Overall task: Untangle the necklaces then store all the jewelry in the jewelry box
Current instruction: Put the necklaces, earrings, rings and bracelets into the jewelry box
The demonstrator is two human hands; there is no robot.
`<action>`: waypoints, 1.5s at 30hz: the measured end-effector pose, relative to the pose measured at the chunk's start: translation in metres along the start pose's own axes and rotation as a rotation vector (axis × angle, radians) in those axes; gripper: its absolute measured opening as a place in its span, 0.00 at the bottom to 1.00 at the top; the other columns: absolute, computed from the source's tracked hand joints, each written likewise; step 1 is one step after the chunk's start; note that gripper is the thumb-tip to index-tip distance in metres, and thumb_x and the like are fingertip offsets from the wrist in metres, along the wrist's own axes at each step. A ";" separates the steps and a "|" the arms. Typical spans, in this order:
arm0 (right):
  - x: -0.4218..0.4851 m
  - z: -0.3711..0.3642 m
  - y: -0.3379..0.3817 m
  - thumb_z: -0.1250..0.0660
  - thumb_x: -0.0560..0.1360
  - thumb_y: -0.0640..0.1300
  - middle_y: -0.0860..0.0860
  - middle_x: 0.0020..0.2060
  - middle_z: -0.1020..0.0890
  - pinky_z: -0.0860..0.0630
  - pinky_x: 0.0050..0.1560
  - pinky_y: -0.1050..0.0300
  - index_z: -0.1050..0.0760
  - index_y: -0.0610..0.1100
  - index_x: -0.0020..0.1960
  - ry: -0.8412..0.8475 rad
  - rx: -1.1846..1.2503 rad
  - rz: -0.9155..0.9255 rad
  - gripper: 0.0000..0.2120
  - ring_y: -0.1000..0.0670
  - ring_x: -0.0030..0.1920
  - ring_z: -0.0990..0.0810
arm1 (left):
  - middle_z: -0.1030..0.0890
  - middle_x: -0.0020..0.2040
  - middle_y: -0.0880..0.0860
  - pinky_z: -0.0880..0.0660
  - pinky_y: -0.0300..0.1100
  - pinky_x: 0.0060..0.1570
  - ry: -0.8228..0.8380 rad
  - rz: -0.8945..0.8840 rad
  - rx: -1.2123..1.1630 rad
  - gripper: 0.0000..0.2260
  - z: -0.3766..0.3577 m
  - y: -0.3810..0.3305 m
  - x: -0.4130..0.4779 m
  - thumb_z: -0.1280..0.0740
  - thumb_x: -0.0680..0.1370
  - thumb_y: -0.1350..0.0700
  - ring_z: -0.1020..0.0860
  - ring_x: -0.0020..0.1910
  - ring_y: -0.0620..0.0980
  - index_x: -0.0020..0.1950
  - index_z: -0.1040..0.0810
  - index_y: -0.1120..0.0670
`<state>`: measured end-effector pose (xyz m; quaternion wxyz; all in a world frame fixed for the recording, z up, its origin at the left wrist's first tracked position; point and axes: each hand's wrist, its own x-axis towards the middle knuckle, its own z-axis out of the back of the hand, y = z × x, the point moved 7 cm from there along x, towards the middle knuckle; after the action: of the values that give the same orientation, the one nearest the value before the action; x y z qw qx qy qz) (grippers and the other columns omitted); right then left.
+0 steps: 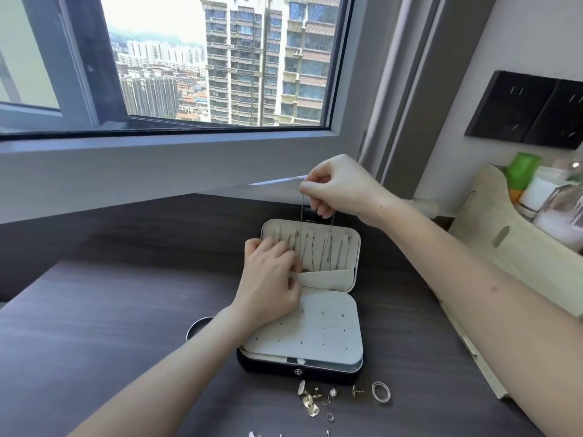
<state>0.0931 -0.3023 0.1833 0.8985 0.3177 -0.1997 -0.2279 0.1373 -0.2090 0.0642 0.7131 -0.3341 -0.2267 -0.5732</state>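
The right hand point(339, 187) is pinching a thin necklace point(302, 222), hanging below it into the open jewelry box point(315, 310). The left hand point(271, 282), lower left, is pressing the lid pocket point(328, 279), seemingly empty. Earrings point(315, 400) are lying nearer.

Navy jewelry box point(315, 375) (cream lining), gold earrings point(310, 402), dark woodgrain table point(94, 326).

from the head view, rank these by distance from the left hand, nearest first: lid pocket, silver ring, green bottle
1. lid pocket: touching the left hand, in the open lid.
2. silver ring: on the desk in front of the box, toward the right.
3. green bottle: far right, in the wooden organizer.
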 end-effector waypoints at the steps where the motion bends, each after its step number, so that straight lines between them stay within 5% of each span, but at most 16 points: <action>1: -0.002 -0.002 -0.001 0.36 0.77 0.39 0.45 0.31 0.20 0.24 0.29 0.63 0.21 0.38 0.44 0.008 0.007 -0.003 0.07 0.53 0.27 0.22 | 0.28 0.33 0.46 0.37 0.47 0.44 -0.001 0.000 0.004 0.04 0.000 0.000 0.000 0.41 0.62 0.55 0.30 0.36 0.51 0.32 0.28 0.52; 7: -0.013 -0.023 -0.024 0.35 0.76 0.37 0.42 0.34 0.17 0.18 0.38 0.53 0.20 0.36 0.43 0.032 -0.018 -0.079 0.07 0.49 0.32 0.19 | 0.28 0.32 0.46 0.38 0.46 0.44 -0.009 0.001 0.015 0.04 0.001 0.000 0.000 0.42 0.62 0.54 0.30 0.36 0.51 0.32 0.28 0.52; 11: -0.018 -0.038 -0.026 0.34 0.75 0.43 0.47 0.42 0.16 0.23 0.47 0.52 0.18 0.43 0.47 -0.135 -0.479 0.128 0.07 0.47 0.43 0.19 | 0.28 0.32 0.47 0.36 0.48 0.43 -0.006 0.014 0.015 0.06 0.001 0.000 0.000 0.44 0.62 0.55 0.30 0.37 0.52 0.31 0.27 0.53; 13: -0.025 -0.045 -0.026 0.32 0.74 0.46 0.47 0.40 0.16 0.25 0.40 0.52 0.18 0.44 0.45 -0.280 -0.677 0.264 0.06 0.43 0.42 0.19 | 0.28 0.32 0.47 0.37 0.47 0.43 -0.011 0.015 0.012 0.06 0.002 -0.001 0.000 0.44 0.62 0.55 0.30 0.36 0.52 0.31 0.28 0.53; 17: -0.033 -0.050 -0.031 0.25 0.66 0.44 0.50 0.23 0.23 0.34 0.25 0.61 0.24 0.44 0.31 -0.467 -0.806 0.361 0.09 0.47 0.24 0.24 | 0.28 0.32 0.48 0.37 0.48 0.44 -0.012 0.019 0.000 0.07 0.002 -0.001 -0.001 0.44 0.62 0.55 0.29 0.36 0.52 0.32 0.27 0.53; 25: -0.039 -0.037 -0.033 0.23 0.65 0.46 0.50 0.23 0.24 0.37 0.27 0.61 0.29 0.43 0.39 -0.638 -0.560 0.230 0.15 0.45 0.23 0.24 | 0.28 0.32 0.48 0.38 0.45 0.44 -0.006 0.010 0.004 0.07 0.003 -0.001 -0.001 0.44 0.61 0.55 0.29 0.36 0.53 0.32 0.27 0.53; 29: -0.032 -0.031 -0.050 0.29 0.72 0.54 0.50 0.32 0.21 0.34 0.36 0.55 0.33 0.45 0.41 -0.538 -0.477 0.018 0.16 0.44 0.35 0.23 | 0.27 0.33 0.47 0.40 0.43 0.45 -0.010 0.010 0.010 0.08 0.003 0.000 -0.001 0.44 0.61 0.55 0.29 0.37 0.52 0.32 0.27 0.53; 34: -0.032 -0.029 -0.060 0.28 0.71 0.54 0.55 0.30 0.27 0.35 0.37 0.57 0.32 0.46 0.39 -0.496 -0.376 -0.089 0.16 0.50 0.34 0.27 | 0.27 0.33 0.47 0.40 0.43 0.46 -0.014 0.011 0.011 0.08 0.003 0.001 -0.002 0.45 0.61 0.55 0.29 0.37 0.52 0.32 0.27 0.53; 42: -0.040 -0.042 -0.074 0.28 0.71 0.49 0.49 0.32 0.18 0.20 0.41 0.46 0.28 0.47 0.37 -0.349 -0.012 -0.151 0.10 0.47 0.36 0.18 | 0.28 0.33 0.47 0.39 0.44 0.44 -0.005 0.013 0.019 0.09 0.001 0.001 -0.001 0.45 0.60 0.55 0.30 0.37 0.52 0.33 0.27 0.53; 45: -0.046 -0.039 -0.067 0.31 0.73 0.47 0.50 0.34 0.18 0.20 0.42 0.51 0.26 0.46 0.40 -0.349 -0.077 -0.124 0.06 0.49 0.36 0.18 | 0.28 0.33 0.47 0.40 0.44 0.45 -0.005 0.009 0.018 0.09 0.002 0.001 -0.001 0.45 0.60 0.55 0.29 0.37 0.52 0.33 0.26 0.53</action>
<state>0.0561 -0.3054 0.1015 0.8459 0.2503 -0.3238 -0.3420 0.1384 -0.2066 0.0640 0.7181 -0.3300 -0.2320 -0.5672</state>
